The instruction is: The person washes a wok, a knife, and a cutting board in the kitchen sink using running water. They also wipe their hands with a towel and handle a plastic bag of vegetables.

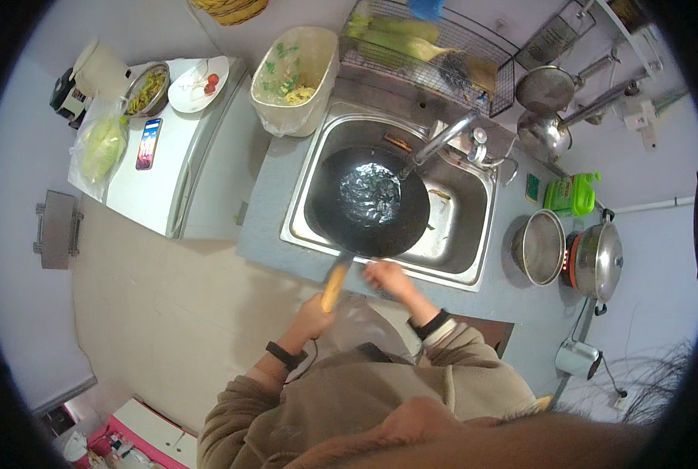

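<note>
My left hand [312, 316] grips the wooden handle [334, 287] of a black wok [404, 231]. The wok sits in the left part of a stainless steel sink [469, 279], its rim close to the front edge. Rippling water [372, 193] lies in the bottom of the wok, under the spout of a metal faucet [445, 140]. Just in front of the sink's near edge is my right hand [391, 278], blurred, with fingers bent close to the wok's rim. Whether it holds anything small is not clear.
A lined waste bin [296, 76] stands left of the sink, a wire basket [431, 53] with vegetables behind it. A metal colander [539, 249], a lidded pot [601, 255] and a green jug [570, 194] are at right. A phone [149, 144] and plate [199, 85] lie on a white appliance.
</note>
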`<state>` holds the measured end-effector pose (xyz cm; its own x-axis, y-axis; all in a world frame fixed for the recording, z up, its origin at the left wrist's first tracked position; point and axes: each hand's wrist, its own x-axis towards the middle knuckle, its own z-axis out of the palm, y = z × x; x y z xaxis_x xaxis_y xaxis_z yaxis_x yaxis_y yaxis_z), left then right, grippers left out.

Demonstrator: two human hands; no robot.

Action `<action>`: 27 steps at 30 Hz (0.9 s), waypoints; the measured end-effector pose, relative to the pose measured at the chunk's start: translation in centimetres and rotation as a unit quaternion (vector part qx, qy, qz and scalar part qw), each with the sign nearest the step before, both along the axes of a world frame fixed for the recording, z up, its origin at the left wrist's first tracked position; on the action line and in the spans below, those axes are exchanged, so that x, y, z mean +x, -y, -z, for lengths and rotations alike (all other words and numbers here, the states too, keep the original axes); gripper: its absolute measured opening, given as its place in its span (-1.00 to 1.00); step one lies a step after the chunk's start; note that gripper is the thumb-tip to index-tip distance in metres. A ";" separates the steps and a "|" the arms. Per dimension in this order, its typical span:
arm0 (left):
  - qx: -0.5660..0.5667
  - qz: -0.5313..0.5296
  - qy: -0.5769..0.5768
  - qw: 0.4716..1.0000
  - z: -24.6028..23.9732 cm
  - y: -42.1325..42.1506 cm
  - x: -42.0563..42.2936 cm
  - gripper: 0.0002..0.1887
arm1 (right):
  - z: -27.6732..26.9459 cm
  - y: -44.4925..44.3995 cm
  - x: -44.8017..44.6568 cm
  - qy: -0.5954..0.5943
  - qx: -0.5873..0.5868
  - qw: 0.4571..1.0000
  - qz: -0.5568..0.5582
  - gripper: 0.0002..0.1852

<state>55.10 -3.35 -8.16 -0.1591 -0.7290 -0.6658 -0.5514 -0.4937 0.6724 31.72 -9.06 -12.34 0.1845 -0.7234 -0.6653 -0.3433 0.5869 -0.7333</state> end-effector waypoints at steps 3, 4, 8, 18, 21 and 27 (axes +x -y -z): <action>0.019 0.020 -0.036 0.999 -0.9 1.0 0.1 -0.59 | 1.0 -4.3 8.3 0.300 0.183 0.920 0.175 -0.64; 0.009 0.019 -0.054 0.998 -1.2 1.2 0.1 -0.61 | 1.2 -4.4 9.8 0.358 0.183 0.891 0.211 -0.65; -0.021 0.016 -0.078 0.997 -1.4 0.9 0.4 -0.63 | 0.8 -5.2 12.4 0.474 0.150 0.814 0.301 -0.71; -0.117 0.148 -0.031 0.982 -3.6 -0.7 6.3 -0.59 | -3.6 -7.7 17.1 0.434 0.071 0.838 0.322 -0.74; -0.007 0.113 -0.083 0.990 -3.8 1.3 6.1 -0.66 | -3.5 -6.1 17.0 0.404 0.061 0.853 0.325 -0.74; 0.061 0.118 -0.130 0.983 -3.0 0.3 6.3 -0.67 | -1.9 -7.8 16.8 0.379 0.040 0.873 0.304 -0.73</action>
<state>61.41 -3.67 -5.15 -0.4904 -0.5691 -0.6601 -0.4773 -0.4583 0.7498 48.54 -1.22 -10.42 0.1918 -0.7976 -0.5719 0.6160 0.5515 -0.5625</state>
